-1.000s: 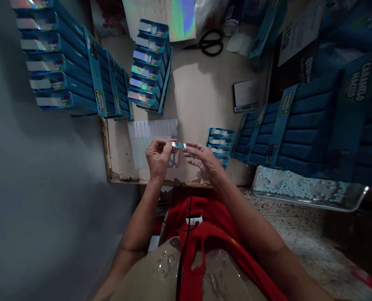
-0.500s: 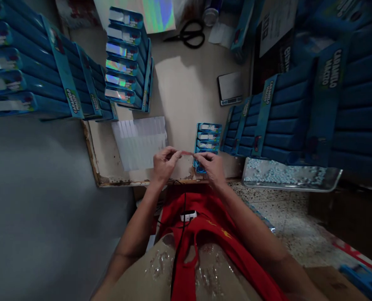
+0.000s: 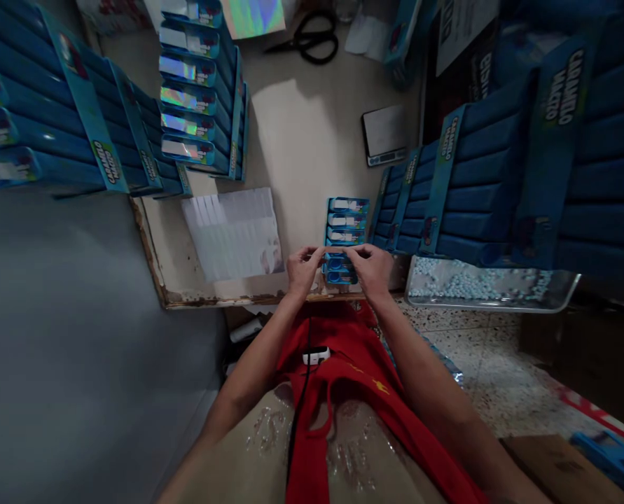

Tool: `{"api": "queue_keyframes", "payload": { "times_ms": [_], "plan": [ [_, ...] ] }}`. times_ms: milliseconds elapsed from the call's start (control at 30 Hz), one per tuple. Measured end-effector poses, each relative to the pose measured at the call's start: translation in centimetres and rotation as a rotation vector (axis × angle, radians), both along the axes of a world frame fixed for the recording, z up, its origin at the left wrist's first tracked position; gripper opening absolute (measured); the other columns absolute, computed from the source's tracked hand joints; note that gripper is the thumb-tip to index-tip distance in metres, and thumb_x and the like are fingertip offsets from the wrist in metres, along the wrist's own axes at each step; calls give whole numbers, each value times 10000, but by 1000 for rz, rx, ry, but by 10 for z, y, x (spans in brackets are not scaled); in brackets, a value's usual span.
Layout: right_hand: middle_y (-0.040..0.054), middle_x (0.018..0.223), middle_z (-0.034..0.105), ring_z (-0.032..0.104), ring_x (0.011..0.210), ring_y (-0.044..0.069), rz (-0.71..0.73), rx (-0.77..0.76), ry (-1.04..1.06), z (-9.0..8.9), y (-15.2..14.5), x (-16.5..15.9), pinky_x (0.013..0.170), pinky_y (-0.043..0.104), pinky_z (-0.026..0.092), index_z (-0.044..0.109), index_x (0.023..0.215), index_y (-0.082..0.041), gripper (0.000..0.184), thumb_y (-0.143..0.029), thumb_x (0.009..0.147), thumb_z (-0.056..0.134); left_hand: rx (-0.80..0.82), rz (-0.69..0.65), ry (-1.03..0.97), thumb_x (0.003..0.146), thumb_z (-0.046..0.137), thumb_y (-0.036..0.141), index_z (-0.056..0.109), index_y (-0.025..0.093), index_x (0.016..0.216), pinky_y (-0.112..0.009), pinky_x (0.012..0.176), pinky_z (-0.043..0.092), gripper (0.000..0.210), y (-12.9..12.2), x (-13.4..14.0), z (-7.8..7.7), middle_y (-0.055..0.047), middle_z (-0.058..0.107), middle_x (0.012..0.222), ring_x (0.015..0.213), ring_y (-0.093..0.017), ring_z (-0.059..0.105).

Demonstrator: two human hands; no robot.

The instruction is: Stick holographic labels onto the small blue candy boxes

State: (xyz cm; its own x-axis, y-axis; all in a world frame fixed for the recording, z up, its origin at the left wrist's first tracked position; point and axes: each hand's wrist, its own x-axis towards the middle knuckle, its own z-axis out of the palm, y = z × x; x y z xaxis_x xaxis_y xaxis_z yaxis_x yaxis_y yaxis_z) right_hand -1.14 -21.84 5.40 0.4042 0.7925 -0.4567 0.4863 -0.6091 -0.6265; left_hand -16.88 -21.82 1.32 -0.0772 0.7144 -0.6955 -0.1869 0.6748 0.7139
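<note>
My left hand and my right hand each pinch one end of a narrow sticker strip, stretched level between the fingertips. It is held over a short row of small blue boxes near the table's front edge. White strips show across the upper boxes, while blue surfaces show on the lower ones. Whether the strip touches a box, I cannot tell. To the left of my hands lies a pale, glossy sheet of strips, some of it marked off in narrow bands.
Stacked blue boxes stand at the back left, and more blue boxes rise at the right. Black scissors and a small scale lie farther back. A metal tray holds many pale blue pieces at the right.
Both hands have moved right with the strip, from beside the row of small boxes to over it. The view has shifted slightly.
</note>
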Motion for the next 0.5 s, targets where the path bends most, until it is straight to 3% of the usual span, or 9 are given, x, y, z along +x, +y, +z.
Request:
{"api": "queue_keyframes", "payload": {
  "times_ms": [300, 433, 500],
  "plan": [
    [95, 801, 800, 726, 761, 278, 49, -28, -61, -8, 1, 3, 705, 362, 505, 774, 739, -235, 366, -590, 808, 718, -35, -12, -6, 684, 880, 527, 749, 155, 761, -243, 667, 569, 402, 2, 0, -10, -23, 699, 716, 665, -139, 691],
    [102, 730, 737, 673, 707, 283, -39, -131, -190, -19, 1, 16, 625, 357, 443, 610, 718, -257, 497, -696, 628, 825, -161, -31, -89, 631, 902, 526, 719, 151, 725, -242, 645, 517, 428, 1, 7, -23, -10, 664, 676, 616, -112, 611],
    [57, 661, 691, 649, 646, 267, -70, -161, -102, -22, 0, 21, 595, 345, 424, 563, 781, -260, 580, -744, 587, 816, -240, -32, -88, 634, 913, 514, 694, 158, 714, -258, 651, 506, 425, -1, 11, -29, -13, 646, 659, 613, -125, 604]
  ]
}}
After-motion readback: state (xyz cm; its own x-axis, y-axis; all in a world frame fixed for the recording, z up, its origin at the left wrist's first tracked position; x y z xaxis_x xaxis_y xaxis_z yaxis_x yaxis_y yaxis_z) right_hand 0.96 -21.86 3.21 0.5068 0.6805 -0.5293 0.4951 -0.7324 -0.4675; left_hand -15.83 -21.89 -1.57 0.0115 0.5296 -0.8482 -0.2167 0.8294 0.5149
